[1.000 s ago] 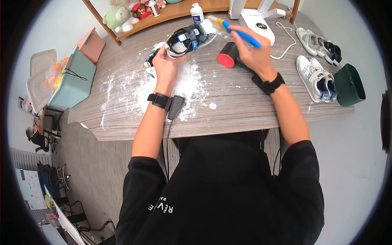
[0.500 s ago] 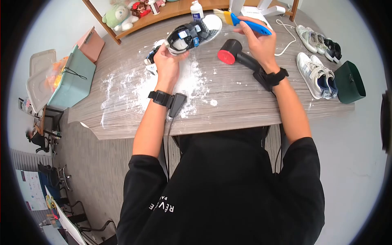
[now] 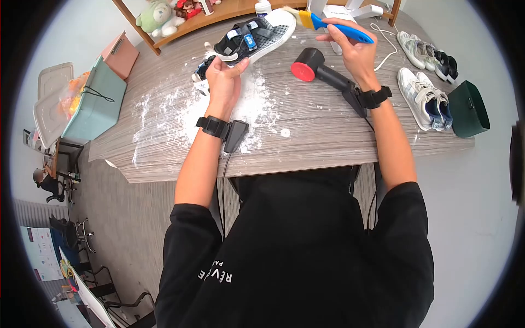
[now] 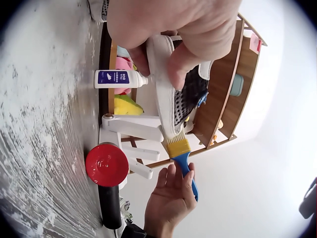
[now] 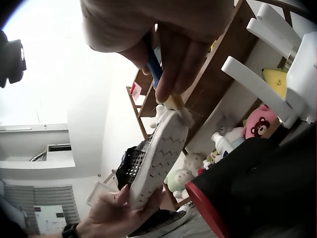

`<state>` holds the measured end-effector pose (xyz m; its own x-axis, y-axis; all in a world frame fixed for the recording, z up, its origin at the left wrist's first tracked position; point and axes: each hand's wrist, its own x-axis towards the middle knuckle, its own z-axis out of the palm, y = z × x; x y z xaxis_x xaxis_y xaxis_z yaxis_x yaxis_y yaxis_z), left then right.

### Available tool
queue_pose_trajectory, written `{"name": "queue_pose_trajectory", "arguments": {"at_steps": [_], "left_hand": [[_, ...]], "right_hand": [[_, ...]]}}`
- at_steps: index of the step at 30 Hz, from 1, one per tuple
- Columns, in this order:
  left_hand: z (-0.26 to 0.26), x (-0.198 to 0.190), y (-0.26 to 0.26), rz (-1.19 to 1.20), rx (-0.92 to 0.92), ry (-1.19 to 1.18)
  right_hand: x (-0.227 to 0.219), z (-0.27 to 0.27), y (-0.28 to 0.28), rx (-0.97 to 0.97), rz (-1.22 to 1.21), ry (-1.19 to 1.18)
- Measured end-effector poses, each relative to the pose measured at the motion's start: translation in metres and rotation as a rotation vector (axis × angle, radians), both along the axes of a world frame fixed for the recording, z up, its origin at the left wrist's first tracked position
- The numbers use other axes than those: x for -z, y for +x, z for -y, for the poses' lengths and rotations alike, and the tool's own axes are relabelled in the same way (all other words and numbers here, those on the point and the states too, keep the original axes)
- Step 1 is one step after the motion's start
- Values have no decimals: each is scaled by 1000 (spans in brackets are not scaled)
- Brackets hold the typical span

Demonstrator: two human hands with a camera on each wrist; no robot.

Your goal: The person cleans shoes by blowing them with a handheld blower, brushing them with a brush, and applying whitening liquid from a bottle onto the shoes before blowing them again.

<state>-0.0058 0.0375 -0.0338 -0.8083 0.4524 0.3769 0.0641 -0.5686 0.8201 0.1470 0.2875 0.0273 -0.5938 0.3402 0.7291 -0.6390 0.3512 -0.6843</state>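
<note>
My left hand (image 3: 223,82) grips a black and white children's shoe (image 3: 263,39) by its heel end, holding it raised over the table, toe pointing away to the right. In my right hand (image 3: 358,57) is a brush (image 3: 348,33) with a blue handle and yellow ferrule, pinched by the handle. In the left wrist view, the pale bristles of the brush (image 4: 179,148) meet the toe edge of the shoe (image 4: 166,94). The white patterned sole (image 5: 159,153) shows in the right wrist view. Partly behind my left hand, another shoe (image 3: 201,86) lies on the table.
White powder (image 3: 254,109) covers the table around my left forearm. A black blower with a red end (image 3: 304,71) lies below my right hand. White shoes (image 3: 418,98) and a green bin (image 3: 468,112) stand right. A white bottle (image 4: 114,78) stands near the shelf.
My left hand has tilted the shoe, so more of its side and sole edge shows. The brush has moved right from over the toe to its tip, uncovering the blower.
</note>
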Motion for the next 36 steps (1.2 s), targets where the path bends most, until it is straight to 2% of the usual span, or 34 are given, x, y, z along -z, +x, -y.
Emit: {"name": "queue_pose_trajectory", "arguments": {"at_steps": [4, 6, 8, 10, 12, 14, 20, 24, 27, 29, 30, 32, 36], "left_hand": [[-3, -5, -5, 17, -23, 46], [-4, -6, -2, 100, -51, 64], [-4, -4, 0, 44, -4, 40], [-3, 0, -3, 52, -6, 26], [-1, 2, -5, 50, -27, 16], [-3, -2, -7, 79, -36, 51], [-5, -5, 1, 71, -18, 42], [-5, -3, 0, 41, -23, 7], [-6, -6, 2, 54, -36, 2], [-8, -5, 3, 63, -39, 9], [-8, -5, 4, 74, -41, 4], [-8, -4, 5, 38, -25, 0], [-6, -7, 6, 70, -43, -10]], "right_hand": [[-5, -12, 2, -2, -26, 18], [-6, -8, -1, -21, -48, -24], [-4, 2, 0, 18, -36, -58], [4, 7, 0, -31, -23, -66], [3, 8, 2, -74, 57, 67], [2, 10, 3, -112, 36, 94], [11, 19, -3, 66, -57, 7], [7, 35, 2, -102, 70, 108], [2, 32, 0, -47, 9, 172], [3, 31, -2, 93, -103, 20], [5, 31, -2, 91, -92, 16], [7, 29, -1, 162, -49, 147], [8, 45, 3, -30, -5, 285]]}}
